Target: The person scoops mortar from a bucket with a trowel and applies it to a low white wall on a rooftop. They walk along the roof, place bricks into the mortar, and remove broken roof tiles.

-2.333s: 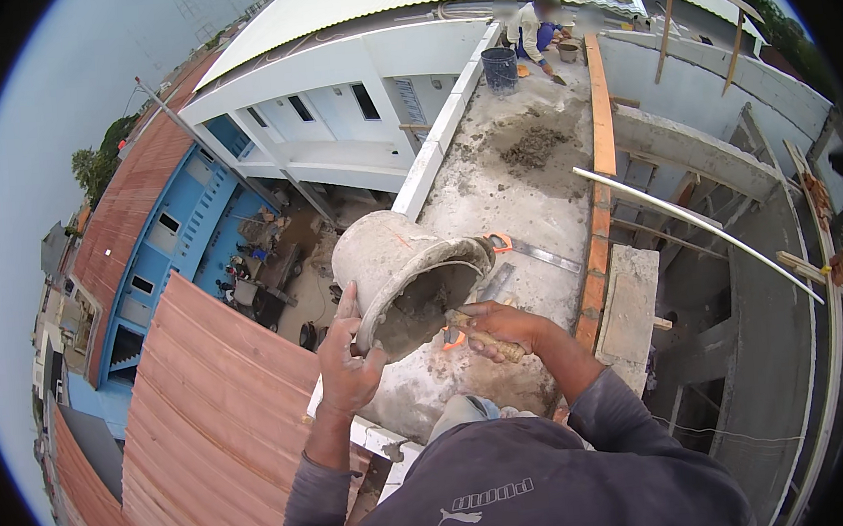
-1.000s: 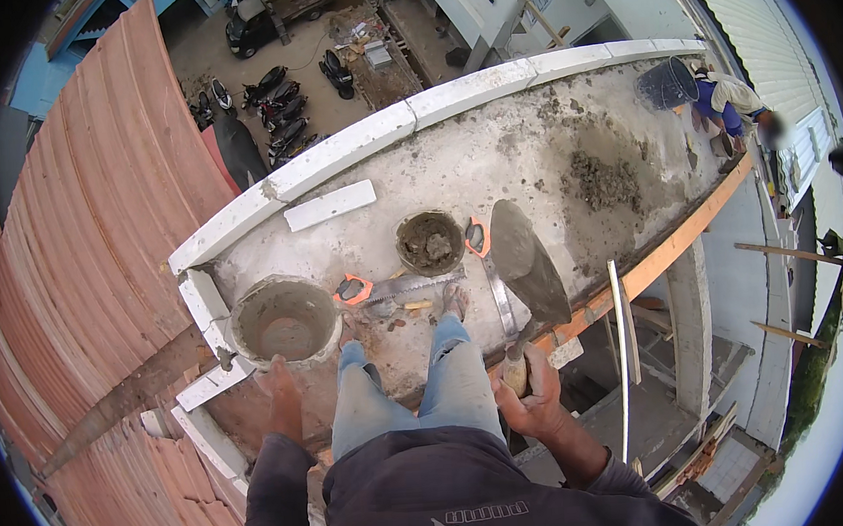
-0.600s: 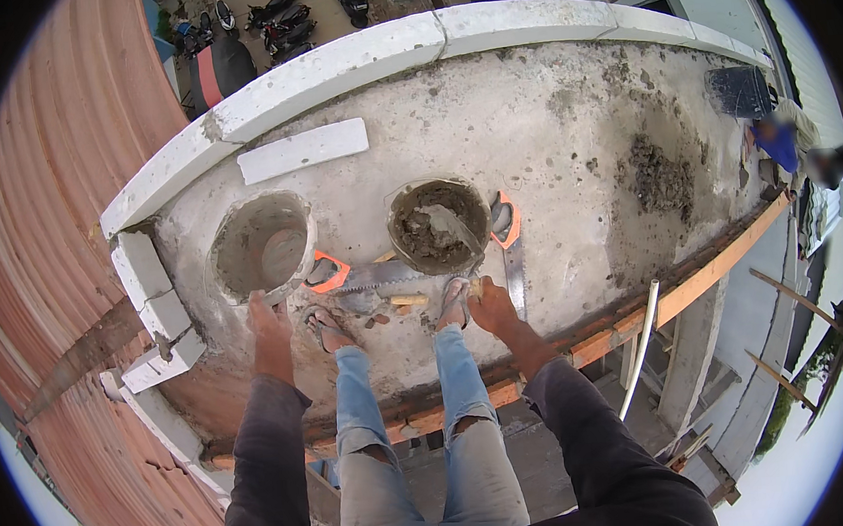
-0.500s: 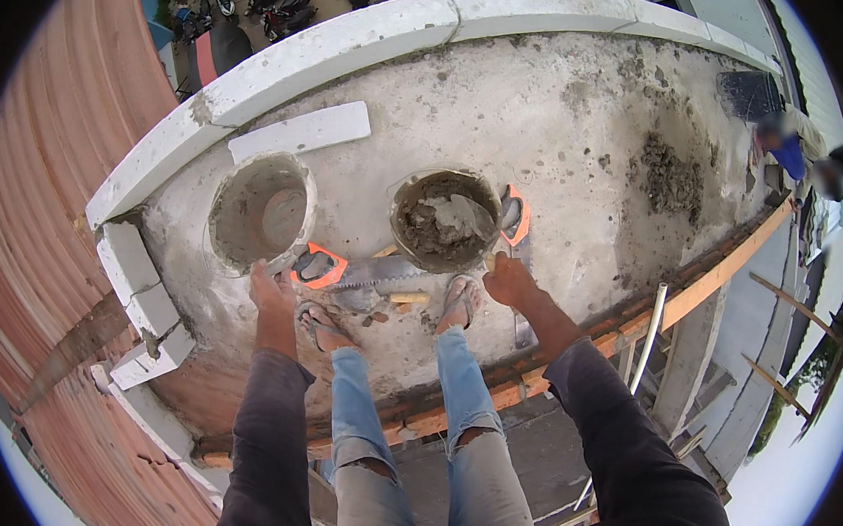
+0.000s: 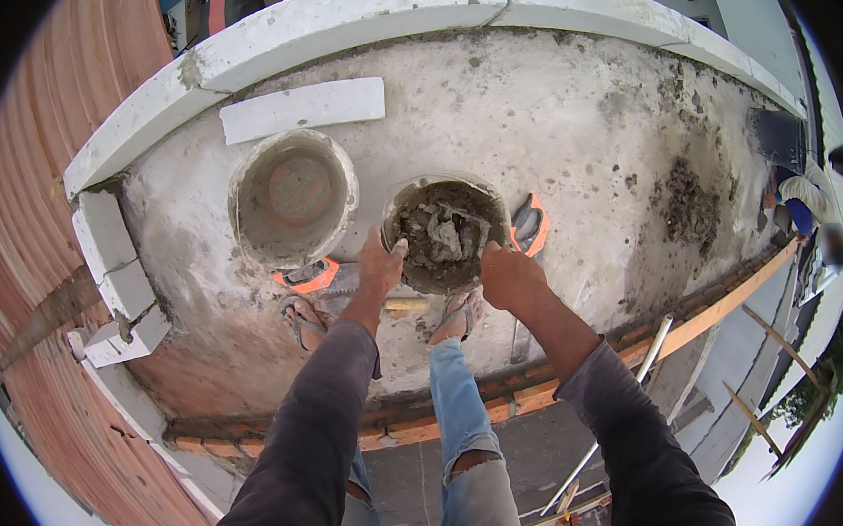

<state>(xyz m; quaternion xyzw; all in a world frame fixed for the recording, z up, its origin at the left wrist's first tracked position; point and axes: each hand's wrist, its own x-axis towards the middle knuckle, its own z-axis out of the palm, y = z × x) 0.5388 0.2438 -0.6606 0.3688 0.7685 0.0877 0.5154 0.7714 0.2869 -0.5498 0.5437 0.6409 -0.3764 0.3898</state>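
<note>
My left hand [image 5: 381,271] grips the left rim of a mortar-filled bucket [image 5: 441,225]. My right hand [image 5: 513,278] is closed at its lower right rim; what lies under the fingers is hidden. A larger mortar-coated bucket [image 5: 296,189] stands to the upper left with little in it. Saws with orange handles [image 5: 303,279] [image 5: 534,224] lie beside the buckets. A short wooden handle [image 5: 407,304] rests between my sandalled feet. A white block [image 5: 301,110] lies behind the buckets.
A white block parapet [image 5: 356,23] curves along the back and left, beside a corrugated roof [image 5: 51,142]. A low brick course [image 5: 466,414] with a board borders the near drop. A co-worker [image 5: 803,199] crouches at far right near a dark bucket [image 5: 776,136] and spilled mortar [image 5: 691,205].
Earlier I held the larger bucket up, then it stood on the slab and my right hand held a trowel. My left hand has moved from that bucket to the mortar-filled one.
</note>
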